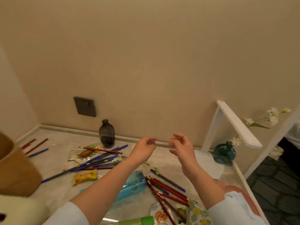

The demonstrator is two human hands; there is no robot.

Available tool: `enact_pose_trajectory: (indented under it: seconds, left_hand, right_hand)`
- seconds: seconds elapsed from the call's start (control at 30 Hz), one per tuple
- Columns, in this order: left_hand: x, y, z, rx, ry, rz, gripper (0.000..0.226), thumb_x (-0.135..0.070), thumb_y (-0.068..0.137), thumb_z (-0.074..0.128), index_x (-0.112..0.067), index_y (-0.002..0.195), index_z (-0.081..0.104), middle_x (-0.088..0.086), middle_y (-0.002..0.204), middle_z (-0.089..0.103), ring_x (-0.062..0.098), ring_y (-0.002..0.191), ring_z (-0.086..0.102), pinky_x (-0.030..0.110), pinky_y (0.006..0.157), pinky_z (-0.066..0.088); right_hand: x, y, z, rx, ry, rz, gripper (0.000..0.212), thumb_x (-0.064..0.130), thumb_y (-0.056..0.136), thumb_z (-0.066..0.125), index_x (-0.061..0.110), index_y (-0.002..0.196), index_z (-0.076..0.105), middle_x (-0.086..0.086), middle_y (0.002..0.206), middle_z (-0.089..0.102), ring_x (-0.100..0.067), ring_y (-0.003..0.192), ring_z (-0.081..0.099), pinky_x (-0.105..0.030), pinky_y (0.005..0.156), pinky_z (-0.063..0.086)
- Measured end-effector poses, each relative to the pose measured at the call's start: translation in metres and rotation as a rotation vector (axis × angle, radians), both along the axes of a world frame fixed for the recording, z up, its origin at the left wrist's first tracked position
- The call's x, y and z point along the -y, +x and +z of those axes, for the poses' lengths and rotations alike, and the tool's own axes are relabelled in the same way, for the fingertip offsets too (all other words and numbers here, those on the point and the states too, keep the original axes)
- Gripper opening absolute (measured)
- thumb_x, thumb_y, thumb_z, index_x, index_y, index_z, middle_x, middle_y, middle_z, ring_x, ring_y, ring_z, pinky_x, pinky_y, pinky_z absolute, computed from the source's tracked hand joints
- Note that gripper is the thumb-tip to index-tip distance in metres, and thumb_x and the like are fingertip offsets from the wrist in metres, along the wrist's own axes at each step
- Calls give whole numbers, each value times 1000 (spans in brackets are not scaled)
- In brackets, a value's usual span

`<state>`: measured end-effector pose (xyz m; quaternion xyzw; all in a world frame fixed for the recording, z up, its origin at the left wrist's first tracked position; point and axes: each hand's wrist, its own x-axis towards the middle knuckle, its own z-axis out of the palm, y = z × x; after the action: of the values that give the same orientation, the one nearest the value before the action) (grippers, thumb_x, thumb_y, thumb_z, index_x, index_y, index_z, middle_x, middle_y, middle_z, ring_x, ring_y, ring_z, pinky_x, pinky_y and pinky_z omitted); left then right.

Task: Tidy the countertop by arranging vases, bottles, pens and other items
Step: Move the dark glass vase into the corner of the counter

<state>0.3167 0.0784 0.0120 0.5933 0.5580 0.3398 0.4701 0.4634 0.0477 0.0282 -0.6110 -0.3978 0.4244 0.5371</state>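
Left to right: a scatter of blue and red plastic pens [99, 158] lies on the pale marbled worktop [65, 138] just in front of the smoky grey glass bottle [107, 133], their long axes running near-left to far-right. To the bottle's right, my left hand [143, 148] and right hand [182, 149] hang above the worktop, fingers [151, 140] loosely curled, gripping nothing. The pens sit left of and below my left hand, which I judge the nearer one for them.

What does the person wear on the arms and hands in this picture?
The left sleeve and right sleeve are pale blue and end near the elbows. The left hand and right hand are bare: no gloves, and no watch or bracelet shows.
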Motion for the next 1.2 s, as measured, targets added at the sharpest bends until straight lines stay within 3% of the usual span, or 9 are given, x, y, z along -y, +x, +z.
enact_pose_trajectory:
  seconds: [0.13,0.33,0.5,0.63,0.73,0.87,1.03,1.2]
  left_hand:
    - [-1,-61,9,1,26,125,38,-7,94,49,-16,131,52,2,124,61,11,106,55,23,85,45]
    - [-9,-147,15,-30,29,282,40,-4,93,50,-17,131,51,2,128,57,12,113,53,22,93,41]
    - [-21,-193,11,-78,-24,270,46,-4,93,48,-17,137,45,3,136,52,13,112,51,23,87,40]
    - [-38,-205,3,-102,-75,216,50,-6,94,45,-19,142,39,2,143,47,18,127,47,25,93,41]
    - [-52,-205,-2,-104,-94,160,51,-4,93,45,-18,142,38,3,144,45,18,130,45,27,101,38]
    - [-73,-205,-9,-94,-120,147,52,-2,93,45,-14,143,38,5,145,44,19,134,41,27,106,33]
    - [-89,-207,-14,-111,-169,163,46,-5,93,48,-13,138,42,7,137,52,21,125,49,25,98,38]
    - [-97,-223,9,-216,-208,90,42,-8,93,49,-9,135,46,11,132,55,27,119,52,33,99,42]
  right_hand:
    - [-11,-56,5,-42,-2,99,26,7,93,53,15,117,56,-7,109,62,-15,91,61,-31,79,54]
    - [-36,-139,11,-3,-19,265,35,6,92,56,13,126,53,-4,107,61,-16,99,59,-35,85,51]
    - [-61,-191,7,104,-44,325,53,11,89,62,19,138,44,-6,134,52,-19,119,51,-34,99,45]
    - [-77,-213,-3,175,-82,358,67,10,88,64,20,147,33,-7,152,35,-24,139,35,-36,107,36]
    - [-94,-217,-14,220,-91,350,70,9,88,64,20,149,31,-6,155,31,-24,142,30,-38,109,34]
    - [-115,-218,-27,255,-117,367,75,3,82,69,17,147,34,-7,151,38,-23,137,37,-35,105,37]
    - [-128,-225,-37,274,-99,406,60,-3,79,69,15,132,48,-6,127,56,-15,108,51,-25,88,42]
    - [-134,-237,-31,290,-36,413,55,2,76,75,12,127,57,-7,120,62,-22,111,57,-29,89,45]
